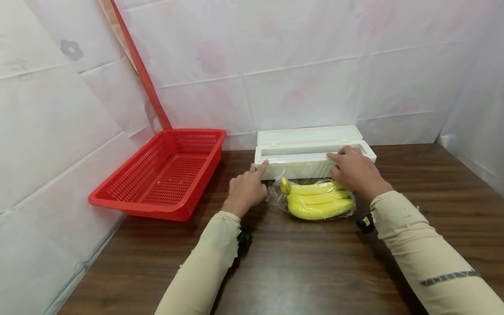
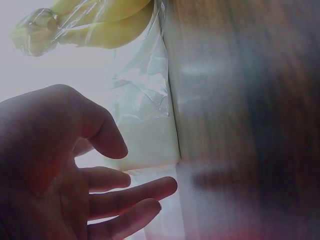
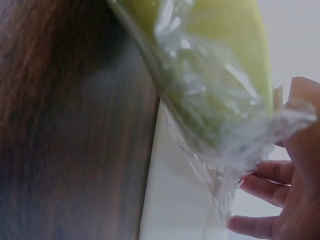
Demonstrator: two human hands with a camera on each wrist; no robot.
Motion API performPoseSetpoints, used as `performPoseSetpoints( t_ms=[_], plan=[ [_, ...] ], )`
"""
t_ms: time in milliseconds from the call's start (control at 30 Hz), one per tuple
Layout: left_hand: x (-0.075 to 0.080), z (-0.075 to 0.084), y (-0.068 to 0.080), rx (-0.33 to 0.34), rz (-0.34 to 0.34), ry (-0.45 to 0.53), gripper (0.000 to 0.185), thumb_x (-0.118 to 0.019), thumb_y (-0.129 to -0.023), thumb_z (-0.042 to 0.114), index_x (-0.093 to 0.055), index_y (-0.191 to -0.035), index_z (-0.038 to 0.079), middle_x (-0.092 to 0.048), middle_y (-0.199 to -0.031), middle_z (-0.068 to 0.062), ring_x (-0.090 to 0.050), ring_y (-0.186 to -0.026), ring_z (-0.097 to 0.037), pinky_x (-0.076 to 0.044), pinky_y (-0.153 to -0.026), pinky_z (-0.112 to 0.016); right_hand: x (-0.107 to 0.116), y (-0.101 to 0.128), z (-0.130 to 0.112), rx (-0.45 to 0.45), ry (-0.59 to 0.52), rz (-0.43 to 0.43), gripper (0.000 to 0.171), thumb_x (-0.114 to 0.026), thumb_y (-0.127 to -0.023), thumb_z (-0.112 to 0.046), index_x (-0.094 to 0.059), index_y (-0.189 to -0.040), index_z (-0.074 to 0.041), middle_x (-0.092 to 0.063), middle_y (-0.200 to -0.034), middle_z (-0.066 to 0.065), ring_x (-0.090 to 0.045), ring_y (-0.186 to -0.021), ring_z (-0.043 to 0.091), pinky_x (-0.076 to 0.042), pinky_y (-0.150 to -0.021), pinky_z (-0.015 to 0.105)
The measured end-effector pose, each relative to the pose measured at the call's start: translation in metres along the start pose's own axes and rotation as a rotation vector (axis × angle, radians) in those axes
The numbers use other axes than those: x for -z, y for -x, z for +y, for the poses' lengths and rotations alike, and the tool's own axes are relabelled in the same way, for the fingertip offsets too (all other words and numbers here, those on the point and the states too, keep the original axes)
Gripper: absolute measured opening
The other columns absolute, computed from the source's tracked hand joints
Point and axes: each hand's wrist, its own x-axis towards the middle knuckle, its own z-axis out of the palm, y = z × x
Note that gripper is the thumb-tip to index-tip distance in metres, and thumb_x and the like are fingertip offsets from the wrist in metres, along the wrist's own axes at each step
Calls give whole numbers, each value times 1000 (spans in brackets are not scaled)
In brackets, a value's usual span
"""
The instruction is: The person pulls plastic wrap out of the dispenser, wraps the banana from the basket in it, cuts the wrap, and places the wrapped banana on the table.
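A bunch of yellow bananas wrapped in clear cling film (image 1: 316,200) lies on the dark wooden table (image 1: 299,262), touching the front of a long white plastic film dispenser box (image 1: 313,154) at its 12 o'clock. The left hand (image 1: 247,189), fingers relaxed, touches the box's left end with a fingertip; the right hand (image 1: 351,169) rests on its front rim, fingers lightly bent. A red perforated plastic basket (image 1: 165,173) sits at 9 o'clock.

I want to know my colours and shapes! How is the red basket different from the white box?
The red basket is full of little holes; the white box has solid walls. The basket holds nothing in view and nobody touches it; the left hand and right hand rest on the box, and clear film comes from it. Both are long, open-topped and on the table.
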Motion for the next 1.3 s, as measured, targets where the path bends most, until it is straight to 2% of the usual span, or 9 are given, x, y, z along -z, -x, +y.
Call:
performPoseSetpoints(
  t_ms=[200,367,467,600,867,1033,1300],
  plan=[
    [1,0,0,5,-6,4,74,-53,-89,19,-31,-158,36,-42,-154,-15,-63,-81,-32,-44,-55,-41,-1,2,0,3,-18,26,44,-49,-96,-13,-59,-138,-1,-58,-118,23,-54,-101,37,-46,-65,45],
    [1,0,0,-3,-9,3,74,-53,-89,19,-31,-158,35,-42,-154,-15,-64,-81,-33,-45,-55,-42,-3,3,1,1,-36,37,44,-48,-96,-12,-59,-137,1,-58,-120,24,-53,-104,38,-45,-71,47],
    [2,1,0,-4,-4,2,74,-53,-89,18,-31,-158,35,-43,-154,-15,-65,-82,-34,-45,-55,-42,-2,3,2,15,-35,43,43,-48,-97,-11,-59,-136,3,-59,-121,27,-52,-108,39,-42,-88,53],
    [2,0,1,1,-5,-1,74,-52,-89,18,-31,-158,35,-42,-154,-14,-65,-84,-34,-45,-55,-42,0,2,3,39,-21,31,42,-48,-97,-10,-59,-135,3,-63,-121,28,-50,-112,39,-26,-107,57],
    [1,0,2,-5,-1,-4,74,-53,-89,18,-31,-158,34,-43,-153,-15,-66,-92,-36,-47,-58,-45,3,4,5,15,-38,4,44,-46,-96,-8,-58,-136,6,-61,-126,29,-46,-117,43,-26,-107,59],
    [0,-1,1,-1,-1,-3,75,-52,-89,18,-30,-158,35,-43,-154,-15,-66,-91,-35,-46,-56,-44,3,6,4,-10,-61,1,45,-44,-96,-7,-56,-136,7,-58,-129,31,-45,-120,43,-27,-106,59],
    [-2,-2,1,-6,8,2,75,-53,-88,17,-31,-158,35,-43,-153,-15,-66,-91,-36,-46,-55,-44,-6,10,1,-88,-77,13,49,-43,-96,-10,-51,-143,4,-43,-137,37,-37,-125,52,-37,-97,66]
  ],
)
